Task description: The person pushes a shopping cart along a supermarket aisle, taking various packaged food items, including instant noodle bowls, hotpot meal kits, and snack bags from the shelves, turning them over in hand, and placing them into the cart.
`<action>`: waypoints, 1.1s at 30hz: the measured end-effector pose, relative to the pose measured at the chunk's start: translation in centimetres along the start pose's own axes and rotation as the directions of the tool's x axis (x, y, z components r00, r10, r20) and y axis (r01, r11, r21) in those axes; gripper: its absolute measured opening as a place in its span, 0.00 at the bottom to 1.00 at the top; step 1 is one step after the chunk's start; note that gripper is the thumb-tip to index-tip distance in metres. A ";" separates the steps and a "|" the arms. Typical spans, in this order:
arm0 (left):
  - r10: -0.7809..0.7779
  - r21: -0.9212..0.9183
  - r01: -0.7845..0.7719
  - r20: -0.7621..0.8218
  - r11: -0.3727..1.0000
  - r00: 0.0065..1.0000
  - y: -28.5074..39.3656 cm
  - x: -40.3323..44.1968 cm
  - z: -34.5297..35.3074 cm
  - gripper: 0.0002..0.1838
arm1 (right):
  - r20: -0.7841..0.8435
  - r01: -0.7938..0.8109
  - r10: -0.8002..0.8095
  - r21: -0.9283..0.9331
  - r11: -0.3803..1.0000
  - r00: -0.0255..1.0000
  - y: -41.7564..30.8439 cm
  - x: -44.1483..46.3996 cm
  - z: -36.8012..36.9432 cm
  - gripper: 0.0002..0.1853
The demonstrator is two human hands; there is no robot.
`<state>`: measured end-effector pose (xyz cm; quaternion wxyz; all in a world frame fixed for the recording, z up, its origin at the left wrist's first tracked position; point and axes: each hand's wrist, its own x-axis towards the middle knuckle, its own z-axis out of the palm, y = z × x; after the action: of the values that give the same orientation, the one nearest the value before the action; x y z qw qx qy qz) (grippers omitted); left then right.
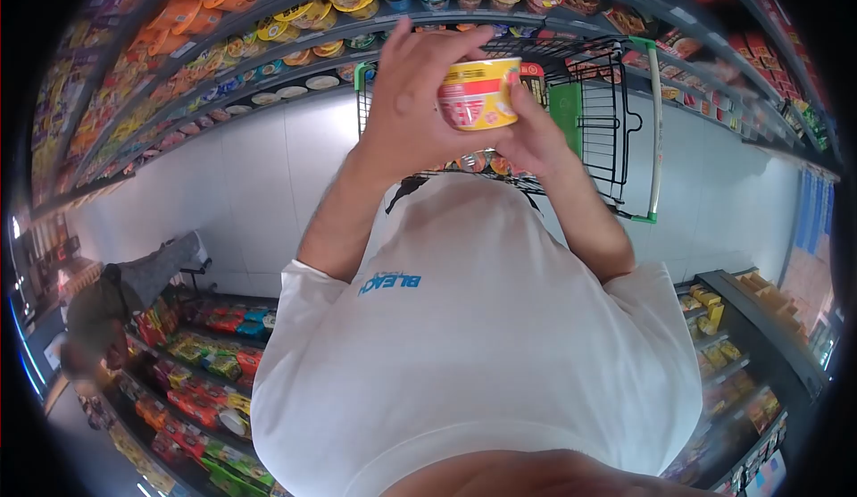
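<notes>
Head view is showing a yellow-and-red cup (pixel 478 95) between both hands: the left hand (pixel 403 104) is curving its fingers around one side, the right hand (pixel 536 131) is holding the other, before a wire cart (pixel 564 120).

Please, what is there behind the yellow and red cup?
Behind the cup, a black wire cart shows, and something red peeks past the cup's right edge. What the cup, left hand and right hand cover cannot be seen.

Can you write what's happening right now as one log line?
left hand: holding cup | right hand: holding cup | cup: yellow and red | cart: beyond hands
</notes>
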<state>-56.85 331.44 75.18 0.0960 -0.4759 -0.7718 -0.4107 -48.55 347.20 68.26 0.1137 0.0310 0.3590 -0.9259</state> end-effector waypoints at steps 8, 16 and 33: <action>-0.083 -0.343 0.071 -0.021 0.937 0.996 -1.5 -1.8 0.7 0.53 | 0.203 -0.067 -0.074 0.610 0.790 0.976 2.7 0.1 1.6 0.48; -0.124 -0.607 0.145 0.077 0.781 0.989 -1.8 -3.3 -0.8 0.59 | -0.036 0.531 -0.681 -0.596 0.602 0.732 -0.3 -0.3 5.4 0.55; -0.348 -0.693 0.346 0.653 -0.633 0.672 -2.9 -3.4 -0.2 0.38 | 0.381 0.464 -0.720 -0.881 -0.093 0.580 0.5 -1.4 5.9 0.51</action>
<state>-57.41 328.45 71.92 -0.5088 0.0314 -0.1916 -0.8387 -46.94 343.13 72.53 -0.3572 -0.1060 0.8111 -0.4508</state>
